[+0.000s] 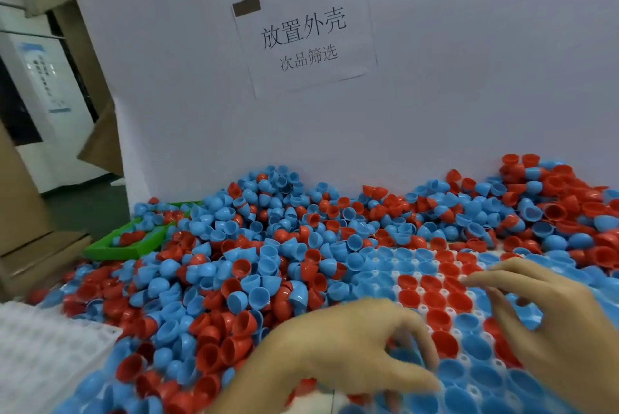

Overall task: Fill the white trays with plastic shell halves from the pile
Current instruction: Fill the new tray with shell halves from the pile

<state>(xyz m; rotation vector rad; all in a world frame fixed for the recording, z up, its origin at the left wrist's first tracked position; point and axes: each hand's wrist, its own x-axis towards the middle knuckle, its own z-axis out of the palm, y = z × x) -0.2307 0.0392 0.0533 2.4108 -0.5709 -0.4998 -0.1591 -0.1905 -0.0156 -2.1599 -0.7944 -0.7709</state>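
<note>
A big pile of red and blue plastic shell halves covers the table against the white wall. At the lower right lies a white tray whose pockets hold red and blue halves, open side up. My left hand hovers over the tray's near left part, fingers bent downward and thumb apart, with nothing visible in its grasp. My right hand lies over the tray's right side, its fingers stretched left and touching the seated shells. Both hands are motion-blurred.
An empty white tray sits at the lower left, partly under the pile's edge. A green tray with a few shells lies at the pile's far left. Cardboard boxes stand to the left, and a paper sign hangs on the wall.
</note>
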